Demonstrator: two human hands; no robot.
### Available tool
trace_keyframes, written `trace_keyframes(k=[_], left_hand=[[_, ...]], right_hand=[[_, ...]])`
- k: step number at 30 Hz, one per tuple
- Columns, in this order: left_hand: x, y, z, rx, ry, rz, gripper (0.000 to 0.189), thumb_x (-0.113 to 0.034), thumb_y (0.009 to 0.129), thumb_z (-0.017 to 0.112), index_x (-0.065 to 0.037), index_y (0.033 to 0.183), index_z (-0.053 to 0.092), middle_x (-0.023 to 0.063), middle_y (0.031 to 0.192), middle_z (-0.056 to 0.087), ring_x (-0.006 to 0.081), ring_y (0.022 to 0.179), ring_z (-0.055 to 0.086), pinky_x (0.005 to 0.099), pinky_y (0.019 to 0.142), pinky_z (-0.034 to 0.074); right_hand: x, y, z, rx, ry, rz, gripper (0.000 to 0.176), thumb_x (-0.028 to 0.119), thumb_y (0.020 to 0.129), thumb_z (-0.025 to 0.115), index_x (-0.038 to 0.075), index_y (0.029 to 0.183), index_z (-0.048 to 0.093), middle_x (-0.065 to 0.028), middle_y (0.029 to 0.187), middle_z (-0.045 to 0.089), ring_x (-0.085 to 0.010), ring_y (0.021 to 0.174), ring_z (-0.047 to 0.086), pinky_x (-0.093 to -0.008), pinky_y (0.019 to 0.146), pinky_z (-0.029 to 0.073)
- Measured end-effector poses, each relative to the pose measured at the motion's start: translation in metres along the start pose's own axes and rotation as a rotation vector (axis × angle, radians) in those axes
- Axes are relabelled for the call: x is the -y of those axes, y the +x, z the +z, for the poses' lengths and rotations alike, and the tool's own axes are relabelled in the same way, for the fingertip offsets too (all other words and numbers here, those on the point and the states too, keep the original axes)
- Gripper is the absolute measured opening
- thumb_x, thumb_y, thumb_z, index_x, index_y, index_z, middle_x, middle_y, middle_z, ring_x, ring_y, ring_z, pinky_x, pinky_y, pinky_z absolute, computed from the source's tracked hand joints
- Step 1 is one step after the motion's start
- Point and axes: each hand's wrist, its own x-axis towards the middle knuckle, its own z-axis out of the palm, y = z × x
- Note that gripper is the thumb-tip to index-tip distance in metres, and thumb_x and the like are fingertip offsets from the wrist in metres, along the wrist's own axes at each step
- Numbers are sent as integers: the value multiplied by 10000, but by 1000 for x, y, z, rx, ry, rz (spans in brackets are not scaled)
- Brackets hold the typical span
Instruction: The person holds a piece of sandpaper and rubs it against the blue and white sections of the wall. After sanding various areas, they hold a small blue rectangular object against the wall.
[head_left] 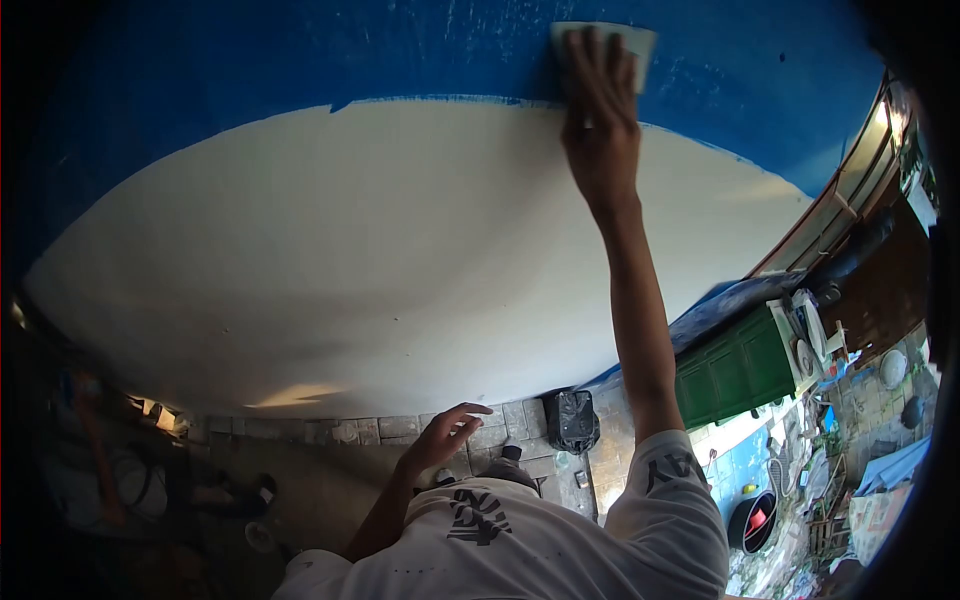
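My right hand (600,110) reaches high up the wall with its fingers flat on a pale rectangular sheet (640,50), holding it against the blue paint (430,50). What the sheet is made of I cannot make out; its top edge and right side show past the fingers. Just below the hand runs the uneven border between the blue paint and the white lower part of the wall (400,230). Faint whitish streaks mark the blue. Low in front of my body, my left hand (450,435) hangs with its fingers loosely apart, touching nothing.
Grey paving (390,430) runs along the wall's foot, where a black plastic bag (573,420) stands. To the right are a green cabinet-like box (735,370), a dark round tub (752,522) with something red inside, and clutter. The left side is dark.
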Motion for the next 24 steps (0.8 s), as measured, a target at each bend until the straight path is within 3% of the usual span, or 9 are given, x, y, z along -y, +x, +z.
trace_keyframes(k=[4, 6, 7, 9, 14, 18, 20, 24], left_hand=[[-2, -15, -6, 19, -5, -73, 316, -208, 1088, 521, -36, 1338, 610, 78, 1296, 650, 181, 1148, 634, 373, 1001, 506], [0, -17, -9, -2, -6, -89, 320, -214, 1086, 526, -37, 1340, 608, 76, 1295, 650, 179, 1142, 635, 372, 1000, 506], [2, -21, -12, -26, -25, -102, 320, -214, 1084, 530, -38, 1340, 608, 74, 1293, 650, 177, 1140, 635, 369, 1002, 506], [4, -23, -17, -49, -39, -111, 320, -213, 1082, 534, -39, 1340, 609, 72, 1291, 651, 176, 1138, 634, 366, 1003, 505], [13, -31, -27, -126, -61, -67, 316, -206, 1080, 539, -45, 1342, 611, 61, 1294, 649, 170, 1148, 629, 366, 997, 506], [8, -36, -30, -142, -50, -54, 315, -205, 1080, 538, -45, 1341, 613, 59, 1294, 648, 173, 1157, 627, 369, 1004, 504], [1, -39, -31, -141, -38, -146, 313, -205, 1079, 540, -41, 1334, 617, 63, 1287, 650, 176, 1156, 629, 368, 1013, 502], [14, -48, -32, -199, 18, -64, 288, -221, 1068, 562, -80, 1304, 649, 69, 1286, 678, 197, 1131, 661, 380, 969, 540]], right_hand=[[6, 15, 16, -34, 82, -84, 688, -103, 879, 643, 142, 1508, 513, -100, 1553, 503, -360, 1486, 386, -554, 1253, 263], [19, 20, 30, -186, 115, 37, 584, -54, 966, 598, 170, 1501, 524, -63, 1540, 509, -298, 1495, 367, -543, 1264, 225], [35, 20, 30, -112, 37, -15, 647, -79, 902, 639, 107, 1506, 504, -112, 1542, 514, -313, 1471, 423, -540, 1259, 263], [61, 21, 34, 65, 99, -138, 607, -62, 914, 637, 112, 1485, 529, -106, 1540, 515, -313, 1467, 428, -536, 1252, 288], [73, 34, 49, -96, 138, -40, 551, -35, 921, 651, 138, 1440, 583, -86, 1509, 553, -282, 1450, 457, -516, 1234, 343], [111, 35, 65, 44, 262, -192, 577, 41, 900, 705, 165, 1449, 580, -48, 1505, 564, -246, 1441, 475, -515, 1233, 339], [105, 45, 60, 7, 193, -178, 567, 69, 902, 711, 165, 1446, 583, -49, 1497, 572, -242, 1436, 483, -512, 1234, 340], [115, 63, 63, -45, 173, -122, 513, 115, 921, 709, 174, 1421, 610, -51, 1461, 605, -220, 1415, 511, -500, 1239, 335]])
